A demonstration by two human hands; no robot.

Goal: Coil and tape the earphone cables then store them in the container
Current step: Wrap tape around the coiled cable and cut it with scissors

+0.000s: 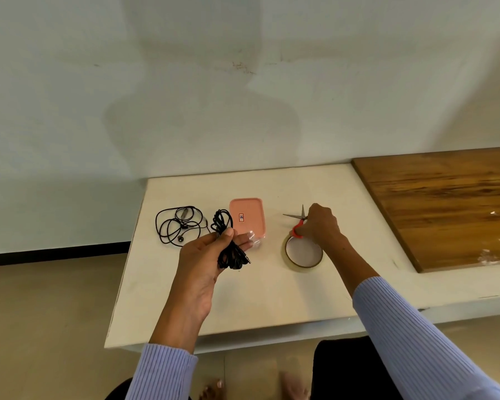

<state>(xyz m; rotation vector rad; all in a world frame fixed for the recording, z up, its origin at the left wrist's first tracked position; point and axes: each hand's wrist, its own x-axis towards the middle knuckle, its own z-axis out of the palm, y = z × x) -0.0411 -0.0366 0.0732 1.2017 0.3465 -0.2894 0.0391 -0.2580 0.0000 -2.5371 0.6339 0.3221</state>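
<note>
- White table against pale wall.
- Left hand pinches coiled black earphone cable.
- Right hand, at 3 o'clock of pink lidded plastic container, grips red-handled scissors.

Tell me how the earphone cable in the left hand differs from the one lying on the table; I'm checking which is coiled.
The held cable is gathered into a tight, narrow bundle, while the table cable sprawls in wide, loose loops. The held cable is pinched off the surface by the left hand; the table cable lies flat and untouched on the white table. Both are thin and black.
</note>
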